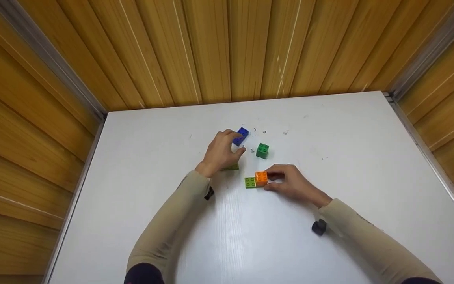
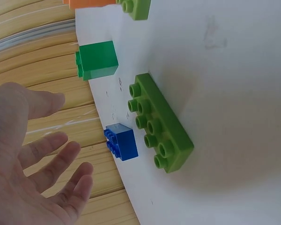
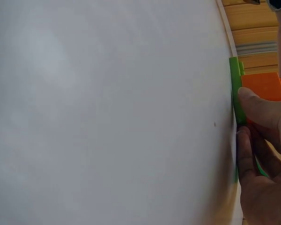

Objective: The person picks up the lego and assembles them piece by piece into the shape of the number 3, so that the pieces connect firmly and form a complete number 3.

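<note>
While the right hand [image 1: 292, 181] pinches the orange brick [image 1: 261, 178] between thumb and fingers, that brick sits on one end of a light green plate [image 1: 249, 182], bare studs showing at its 9 o'clock. Plate rests on the white table [image 1: 349, 138]. Head view, orange brick as clock centre: green brick [image 1: 262, 150] near, at 12; blue brick [image 1: 242, 135] farther out, at 11; left hand [image 1: 220, 150] at 10, thumb spread wide of the fingers, nothing in its hold. Fingertips overlap the blue brick from overhead, but left wrist view shows them apart. Second plate [image 2: 165, 124], also light green, studs up, towards 10, partly hidden by the left hand from overhead. Beige sleeves [image 1: 175, 209] at 4 and 8.
</note>
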Available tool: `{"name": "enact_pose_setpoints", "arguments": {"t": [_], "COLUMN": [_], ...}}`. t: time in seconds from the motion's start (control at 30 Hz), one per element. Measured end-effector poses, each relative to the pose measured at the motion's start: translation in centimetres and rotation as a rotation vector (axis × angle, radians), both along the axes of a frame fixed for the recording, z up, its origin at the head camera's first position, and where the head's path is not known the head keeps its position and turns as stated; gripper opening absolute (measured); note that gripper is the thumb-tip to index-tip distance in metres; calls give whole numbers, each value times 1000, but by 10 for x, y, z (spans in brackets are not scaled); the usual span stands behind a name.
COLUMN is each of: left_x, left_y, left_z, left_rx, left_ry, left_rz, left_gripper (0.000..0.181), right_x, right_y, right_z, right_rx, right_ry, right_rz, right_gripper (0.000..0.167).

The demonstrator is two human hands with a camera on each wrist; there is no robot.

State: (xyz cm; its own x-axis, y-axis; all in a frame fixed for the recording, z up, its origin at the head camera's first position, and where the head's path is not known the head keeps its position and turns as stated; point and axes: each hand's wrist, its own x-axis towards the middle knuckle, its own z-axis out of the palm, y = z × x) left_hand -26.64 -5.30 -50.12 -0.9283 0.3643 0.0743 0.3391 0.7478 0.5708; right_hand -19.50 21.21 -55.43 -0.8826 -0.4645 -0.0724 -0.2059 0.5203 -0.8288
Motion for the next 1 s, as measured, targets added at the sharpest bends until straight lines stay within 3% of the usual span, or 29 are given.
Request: {"name": "enact_pose_setpoints", "arguments": {"t": [0.57,1.0], "left_x": [-22,-32], "left_y": [13,13], "left_z": [-9,-25], "left_rx": [-9,-31], "left_ry": [-99,-88], "left_rz": [130,181], "left_gripper": [53,59], "right_x": [-1,1], "right_y": [-2,-1], "right_z": [1,0], "right_rx": [27,10], "right_ry": [1,10], "right_rz": [2,1], "right_gripper": [41,41]}}
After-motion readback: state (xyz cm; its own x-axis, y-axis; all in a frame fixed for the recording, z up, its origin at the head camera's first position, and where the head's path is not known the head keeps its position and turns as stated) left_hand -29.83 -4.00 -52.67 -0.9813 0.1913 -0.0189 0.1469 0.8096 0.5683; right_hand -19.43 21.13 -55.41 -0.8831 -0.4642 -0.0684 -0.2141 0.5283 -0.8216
